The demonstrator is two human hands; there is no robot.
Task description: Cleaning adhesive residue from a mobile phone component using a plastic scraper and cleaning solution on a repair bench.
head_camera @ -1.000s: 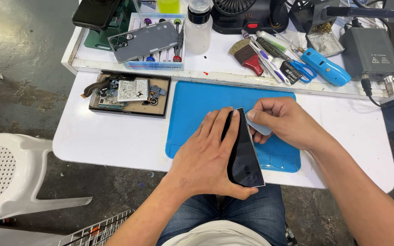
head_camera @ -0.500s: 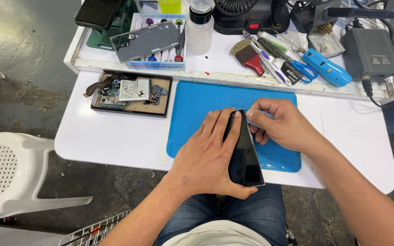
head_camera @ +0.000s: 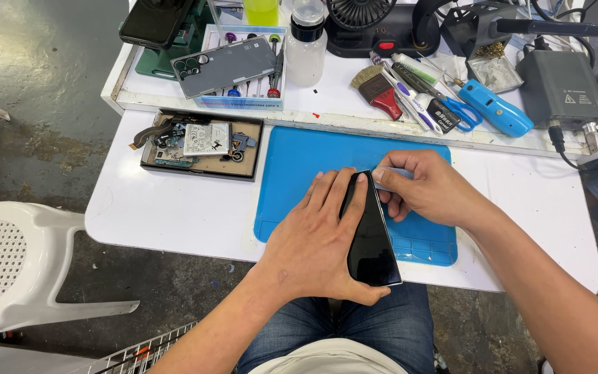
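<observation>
My left hand (head_camera: pixel 316 239) grips a black smartphone (head_camera: pixel 372 239), held on its edge and tilted over the blue work mat (head_camera: pixel 299 163). The phone's dark glass faces right. My right hand (head_camera: pixel 427 187) pinches a thin pale blue pry tool (head_camera: pixel 390 176) and presses it against the phone's top corner. Both hands meet at that top edge above the mat.
A brown tray (head_camera: pixel 202 166) of phone parts lies left of the mat. A raised shelf behind holds a grey phone back cover (head_camera: pixel 226 66), a white bottle (head_camera: pixel 306 45), a brush (head_camera: pixel 378 90), scissors (head_camera: pixel 461 114), a blue tool (head_camera: pixel 496 107), a grey box (head_camera: pixel 565 86). A white plastic chair (head_camera: pixel 15 263) stands at left.
My right hand and the pry tool stay at the phone's top corner with only slight shifts. The left hand keeps its hold; the phone has barely moved.
</observation>
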